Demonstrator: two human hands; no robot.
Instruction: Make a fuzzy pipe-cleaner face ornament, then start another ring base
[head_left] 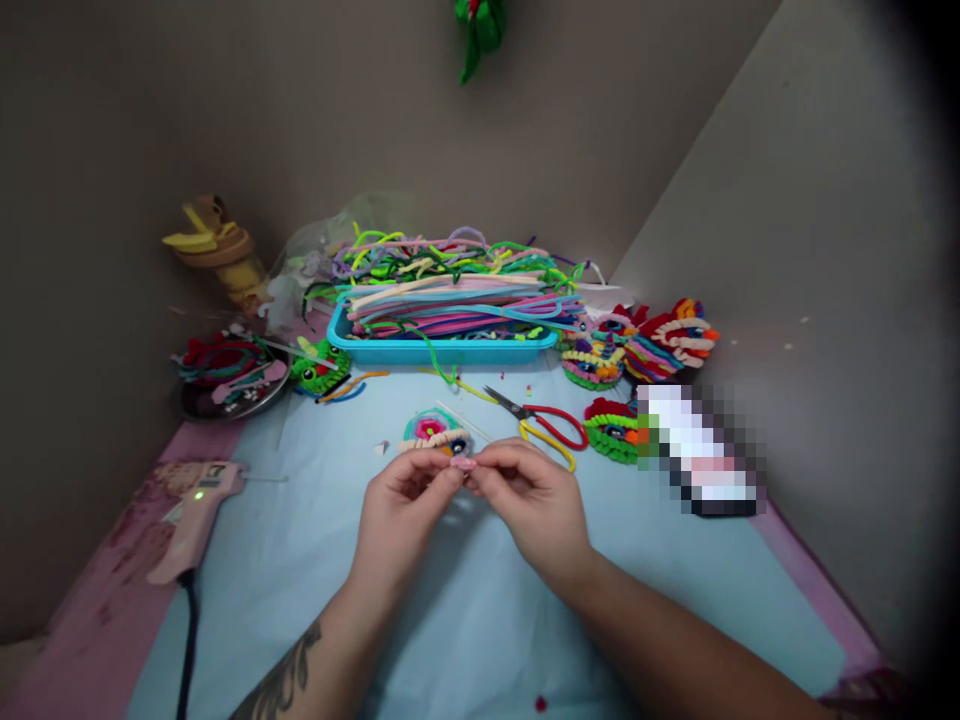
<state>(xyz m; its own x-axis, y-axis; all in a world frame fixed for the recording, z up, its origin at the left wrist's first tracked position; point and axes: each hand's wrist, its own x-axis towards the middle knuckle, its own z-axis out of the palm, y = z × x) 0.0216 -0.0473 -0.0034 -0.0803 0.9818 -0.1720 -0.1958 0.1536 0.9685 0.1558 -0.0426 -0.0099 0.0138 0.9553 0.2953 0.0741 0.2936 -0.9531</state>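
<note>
Between my fingertips is a short pink piece of pipe cleaner, pinched from both sides. My left hand has thumb and forefinger closed on its left end. At the other end, my right hand grips it the same way. Just beyond my fingers lies a round, multicoloured pipe-cleaner figure with an eye and a cream band, partly hidden by my hands. Scissors with one red and one yellow handle lie apart to the right of it.
A blue tray heaped with pipe cleaners stands at the back. A pink glue gun with a black cord lies left, near a metal bowl. On the right are finished figures and a pixelated phone-like object.
</note>
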